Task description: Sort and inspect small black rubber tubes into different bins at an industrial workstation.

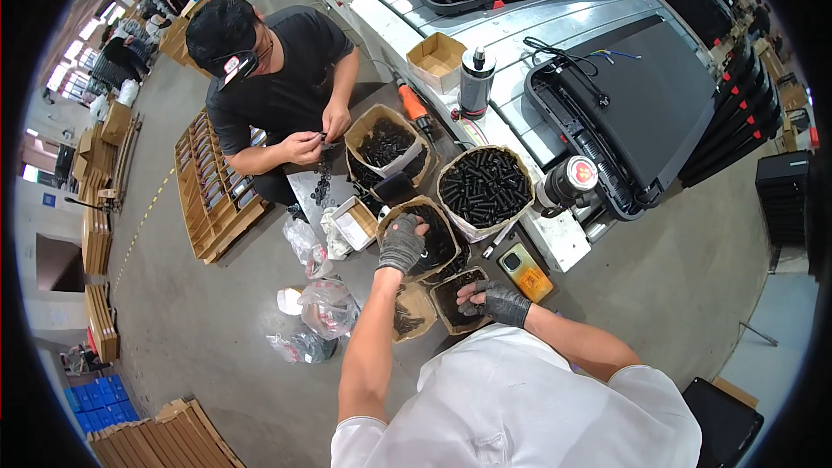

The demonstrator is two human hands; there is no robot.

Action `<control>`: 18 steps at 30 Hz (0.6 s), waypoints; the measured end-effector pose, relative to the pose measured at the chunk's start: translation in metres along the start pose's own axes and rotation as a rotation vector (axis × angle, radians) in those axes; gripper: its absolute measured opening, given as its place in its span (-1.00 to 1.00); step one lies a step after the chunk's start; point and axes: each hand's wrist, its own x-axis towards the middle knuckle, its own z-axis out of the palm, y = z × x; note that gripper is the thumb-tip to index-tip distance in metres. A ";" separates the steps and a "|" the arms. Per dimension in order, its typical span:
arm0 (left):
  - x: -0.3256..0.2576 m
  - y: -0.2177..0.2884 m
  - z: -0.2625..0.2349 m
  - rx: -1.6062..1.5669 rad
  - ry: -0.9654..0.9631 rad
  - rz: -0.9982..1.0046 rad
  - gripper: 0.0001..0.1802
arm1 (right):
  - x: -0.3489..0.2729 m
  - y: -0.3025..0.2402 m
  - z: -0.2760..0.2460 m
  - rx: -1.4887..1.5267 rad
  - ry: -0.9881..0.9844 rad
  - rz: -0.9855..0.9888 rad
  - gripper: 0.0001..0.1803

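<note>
My left hand [402, 248], in a grey fingerless glove, reaches into a paper-lined carton [445, 270] of small black parts. Its fingers are bent, and anything in them is hidden. Over a smaller carton [444, 316] with dark small pieces in the bottom is my right hand [497, 303], gloved the same way. Its fingertips are pressed together, and what they may hold is too small to tell. Just beyond stands a carton of black ribbed cylindrical parts [485, 187]. Left of the small carton, an open carton [414, 312] holds loose screw-like pieces.
Across the table a co-worker [277, 78] handles small dark parts beside another carton [386, 140]. A phone [525, 272] lies right of my cartons, an orange power screwdriver [414, 107] farther back. Black panel units [624, 104] rest on the roller conveyor. Plastic bags [328, 307] lie at left.
</note>
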 end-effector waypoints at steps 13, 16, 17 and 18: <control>-0.067 -0.045 -0.021 -0.425 0.425 -0.171 -0.74 | 0.000 0.005 -0.009 0.149 -0.012 -0.002 -0.63; -0.124 -0.066 -0.027 -0.438 0.321 -0.387 -0.75 | -0.006 -0.001 -0.013 0.159 0.036 -0.009 -0.63; -0.145 -0.077 -0.023 -0.305 0.245 -0.359 -0.76 | -0.006 -0.007 -0.005 0.154 0.022 0.004 -0.63; -0.167 -0.092 -0.013 -0.174 0.172 -0.335 -0.76 | -0.008 -0.014 0.005 0.162 -0.005 -0.007 -0.64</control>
